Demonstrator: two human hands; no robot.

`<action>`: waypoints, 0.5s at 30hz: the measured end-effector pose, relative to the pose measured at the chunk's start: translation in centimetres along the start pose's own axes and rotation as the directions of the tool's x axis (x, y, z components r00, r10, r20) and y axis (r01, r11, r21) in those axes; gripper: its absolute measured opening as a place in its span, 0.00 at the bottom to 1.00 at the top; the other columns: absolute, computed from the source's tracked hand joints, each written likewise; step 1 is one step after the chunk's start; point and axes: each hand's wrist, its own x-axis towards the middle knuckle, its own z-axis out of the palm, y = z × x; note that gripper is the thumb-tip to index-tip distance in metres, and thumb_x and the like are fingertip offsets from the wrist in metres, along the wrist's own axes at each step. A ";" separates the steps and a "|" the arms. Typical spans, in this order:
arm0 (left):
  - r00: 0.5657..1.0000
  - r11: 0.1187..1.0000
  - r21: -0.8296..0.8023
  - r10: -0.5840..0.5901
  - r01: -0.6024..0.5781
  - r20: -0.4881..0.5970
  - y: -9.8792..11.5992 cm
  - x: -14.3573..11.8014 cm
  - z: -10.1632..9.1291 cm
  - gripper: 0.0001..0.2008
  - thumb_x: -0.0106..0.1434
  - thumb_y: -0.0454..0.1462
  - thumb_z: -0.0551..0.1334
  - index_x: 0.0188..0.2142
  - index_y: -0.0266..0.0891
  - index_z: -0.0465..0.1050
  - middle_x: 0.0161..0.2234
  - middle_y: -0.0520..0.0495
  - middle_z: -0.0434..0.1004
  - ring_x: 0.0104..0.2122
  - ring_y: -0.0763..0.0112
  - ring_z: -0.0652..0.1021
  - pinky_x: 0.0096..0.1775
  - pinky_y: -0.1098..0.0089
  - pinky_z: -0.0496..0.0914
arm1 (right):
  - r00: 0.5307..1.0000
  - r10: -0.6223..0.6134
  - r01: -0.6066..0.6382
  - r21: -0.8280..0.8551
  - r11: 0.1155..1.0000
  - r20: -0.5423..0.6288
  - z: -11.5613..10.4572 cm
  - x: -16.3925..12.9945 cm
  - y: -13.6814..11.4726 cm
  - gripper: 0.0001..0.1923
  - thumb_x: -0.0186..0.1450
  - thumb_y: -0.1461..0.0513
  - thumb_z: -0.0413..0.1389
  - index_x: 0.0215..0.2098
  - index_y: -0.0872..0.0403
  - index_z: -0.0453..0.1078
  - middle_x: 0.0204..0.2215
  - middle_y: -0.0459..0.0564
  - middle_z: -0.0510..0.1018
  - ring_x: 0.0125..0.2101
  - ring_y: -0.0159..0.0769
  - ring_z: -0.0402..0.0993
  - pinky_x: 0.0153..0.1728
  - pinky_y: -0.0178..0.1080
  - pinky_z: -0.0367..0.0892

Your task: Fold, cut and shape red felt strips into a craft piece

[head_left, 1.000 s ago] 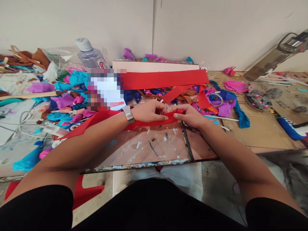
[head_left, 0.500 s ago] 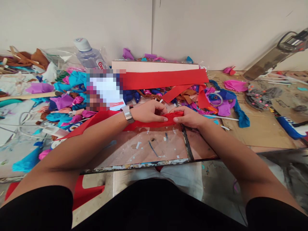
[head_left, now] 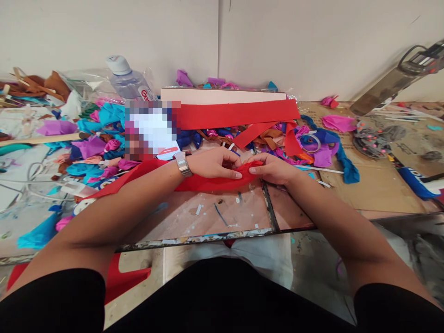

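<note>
Both hands, left (head_left: pixel 215 163) and right (head_left: pixel 272 167), pinch a bunched red fabric strip (head_left: pixel 208 182) over the cluttered counter (head_left: pixel 208 212), fingertips nearly meeting.

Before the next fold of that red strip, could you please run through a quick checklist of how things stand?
1. Left hand pinching the red strip: ok.
2. Right hand pinching the same strip, fingertips close to the left's: ok.
3. Strip's tail free to the left, running under the left forearm: ok.
4. Board below the hands free of large things: ok, only small scraps.
5. Fold edges lined up: cannot tell, fingers hide them.
6. Water bottle away from the hands: ok.
</note>
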 end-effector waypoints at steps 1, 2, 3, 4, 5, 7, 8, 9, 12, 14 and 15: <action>1.000 1.000 -0.005 -0.004 0.004 0.014 0.0 0.0 -0.1 0.16 0.68 0.47 0.68 0.30 0.38 0.72 0.24 0.56 0.64 0.24 0.76 0.63 0.28 0.70 0.57 | 1.000 0.006 -0.006 0.022 1.000 -0.004 0.1 0.0 -0.1 0.19 0.52 0.54 0.81 0.36 0.54 0.86 0.36 0.49 0.88 0.35 0.35 0.83 0.42 0.37 0.76; 1.000 1.000 -0.003 -0.010 0.010 0.027 0.0 0.0 -0.2 0.17 0.69 0.47 0.68 0.29 0.38 0.71 0.23 0.56 0.63 0.24 0.77 0.62 0.28 0.70 0.56 | 1.000 0.011 -0.011 0.041 0.999 -0.004 0.1 -0.1 -0.1 0.19 0.52 0.55 0.81 0.36 0.55 0.85 0.36 0.49 0.88 0.34 0.35 0.83 0.41 0.37 0.76; 0.999 1.000 0.003 -0.017 0.017 0.039 -0.1 -0.1 -0.3 0.18 0.69 0.48 0.67 0.29 0.38 0.71 0.23 0.56 0.63 0.23 0.77 0.62 0.28 0.70 0.56 | 1.000 0.015 -0.015 0.054 0.998 0.000 0.2 -0.1 -0.2 0.19 0.52 0.55 0.81 0.36 0.55 0.85 0.36 0.50 0.89 0.34 0.35 0.84 0.41 0.37 0.77; 0.998 1.000 0.008 -0.023 0.022 0.051 -0.1 -0.1 -0.4 0.19 0.69 0.48 0.67 0.28 0.38 0.71 0.23 0.56 0.63 0.23 0.77 0.62 0.28 0.70 0.56 | 1.000 0.017 -0.018 0.065 0.998 0.007 0.3 -0.1 -0.4 0.19 0.53 0.55 0.80 0.37 0.56 0.85 0.37 0.51 0.89 0.34 0.35 0.84 0.41 0.37 0.77; 0.998 1.000 0.009 -0.027 0.027 0.064 -0.2 -0.1 -0.5 0.19 0.69 0.48 0.67 0.28 0.38 0.72 0.23 0.56 0.63 0.23 0.77 0.62 0.27 0.70 0.56 | 1.000 0.018 -0.019 0.074 0.997 0.015 0.3 -0.1 -0.5 0.20 0.53 0.55 0.80 0.37 0.56 0.85 0.37 0.51 0.89 0.34 0.35 0.84 0.41 0.36 0.78; 0.995 0.999 -0.009 -0.038 0.039 0.093 -0.4 -0.2 -0.6 0.18 0.67 0.48 0.69 0.29 0.37 0.75 0.23 0.55 0.66 0.23 0.77 0.63 0.27 0.71 0.56 | 0.999 0.015 -0.018 0.089 0.996 0.029 0.4 -0.2 -0.7 0.20 0.53 0.55 0.80 0.38 0.56 0.85 0.37 0.51 0.89 0.35 0.35 0.84 0.41 0.35 0.78; 0.994 0.999 -0.023 -0.045 0.048 0.103 -0.5 -0.2 -0.7 0.17 0.66 0.48 0.70 0.29 0.37 0.76 0.23 0.54 0.68 0.23 0.77 0.64 0.27 0.71 0.56 | 0.999 0.017 -0.020 0.095 0.995 0.034 0.4 -0.2 -0.7 0.20 0.53 0.55 0.80 0.38 0.56 0.85 0.37 0.51 0.89 0.34 0.34 0.84 0.41 0.35 0.78; 0.993 0.998 -0.038 -0.051 0.055 0.109 -0.6 -0.2 -0.7 0.17 0.64 0.48 0.71 0.30 0.37 0.77 0.23 0.54 0.69 0.23 0.77 0.64 0.27 0.71 0.56 | 0.999 0.023 -0.027 0.099 0.995 0.036 0.4 -0.2 -0.7 0.21 0.52 0.55 0.81 0.39 0.56 0.84 0.37 0.50 0.89 0.34 0.34 0.84 0.41 0.35 0.79; 0.995 0.995 -0.075 -0.054 0.060 0.081 -0.6 -0.1 -0.8 0.17 0.62 0.48 0.73 0.29 0.37 0.78 0.23 0.54 0.70 0.23 0.77 0.65 0.27 0.72 0.57 | 0.999 0.014 -0.017 0.104 0.994 0.033 0.2 -0.2 -0.5 0.27 0.49 0.56 0.82 0.44 0.56 0.83 0.39 0.51 0.89 0.36 0.35 0.85 0.44 0.36 0.79; 0.997 0.995 -0.088 -0.050 0.055 0.054 -0.6 -0.1 -0.9 0.18 0.62 0.48 0.73 0.27 0.36 0.76 0.23 0.54 0.70 0.23 0.77 0.65 0.27 0.72 0.57 | 0.999 -0.015 0.012 0.098 0.995 0.034 0.0 -0.1 -0.2 0.32 0.47 0.57 0.83 0.48 0.57 0.83 0.43 0.53 0.89 0.40 0.36 0.86 0.48 0.37 0.78; 0.998 0.994 -0.092 -0.047 0.051 0.047 -0.5 0.0 -0.9 0.18 0.62 0.47 0.73 0.27 0.36 0.76 0.23 0.54 0.70 0.23 0.77 0.65 0.27 0.72 0.57 | 0.999 -0.027 0.024 0.092 0.995 0.037 0.0 -0.1 -0.1 0.33 0.46 0.58 0.83 0.48 0.57 0.82 0.44 0.53 0.89 0.41 0.37 0.86 0.49 0.38 0.78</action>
